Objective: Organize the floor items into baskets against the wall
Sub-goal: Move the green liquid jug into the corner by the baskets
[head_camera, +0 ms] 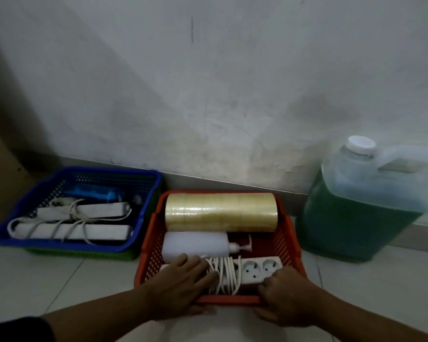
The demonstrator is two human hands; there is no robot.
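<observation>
An orange basket (pixel 290 240) stands on the tiled floor close to the wall. It holds a stack of clear tape rolls (pixel 220 212), a white pump bottle (pixel 195 244) lying down, and a white power strip (pixel 257 267) wrapped in its cord. My left hand (pixel 181 287) grips the basket's front rim, its fingers lying over the power strip. My right hand (pixel 287 299) grips the front right corner of the rim, fingers curled over it. To the left, a blue basket (pixel 15 213) sits on a green one and holds white power strips (pixel 72 230) and a blue item.
A large jug of green liquid (pixel 361 213) with a white cap stands against the wall at the right. A brown cardboard surface (pixel 0 169) leans at the far left. Pale floor tiles (pixel 47 280) lie in front of the baskets.
</observation>
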